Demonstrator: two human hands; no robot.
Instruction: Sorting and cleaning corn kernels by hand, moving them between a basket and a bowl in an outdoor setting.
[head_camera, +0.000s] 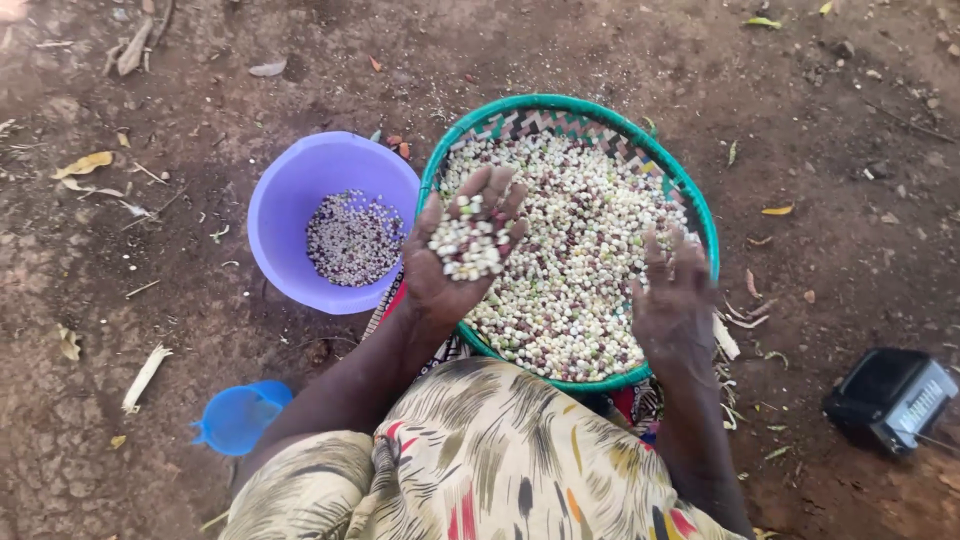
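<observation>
overhead, no packages, labels or signs visible anywhere. round woven basket (700, 215), green rim, patterned weave, set on lap/ground at centre-right, filled w/ pale kernels (585, 260) mixed w/ darker reddish ones. left hand (462, 250) held palm-up over basket's left rim, fingers spread and slightly cupped, carrying a small heap of kernels on palm; not clenched. right hand (675, 295) palm-down at basket's right-near side, fingers loosely spread, touching or just above kernels; motion-blurred, so contact hard to confirm.

lilac plastic bowl (290, 190) just left of basket, rims nearly touching, w/ shallow layer of darker speckled grains (352, 238) at bottom. small blue cup (238, 415) lower left, partly hidden behind left arm. black box-like device (890, 398) w/ pale grilled face on ground lower right, kind not determinable. patterned dress (480, 460), cream w/ grey, red and yellow strokes, fills bottom centre and covers basket's near edge. second patterned cloth seen under basket, mostly hidden.

bare reddish dirt ground (150, 300) w/ dry leaves, husk scraps (145, 375), twigs scattered. far rim of basket unobstructed; left forearm crosses between bowl and basket.
</observation>
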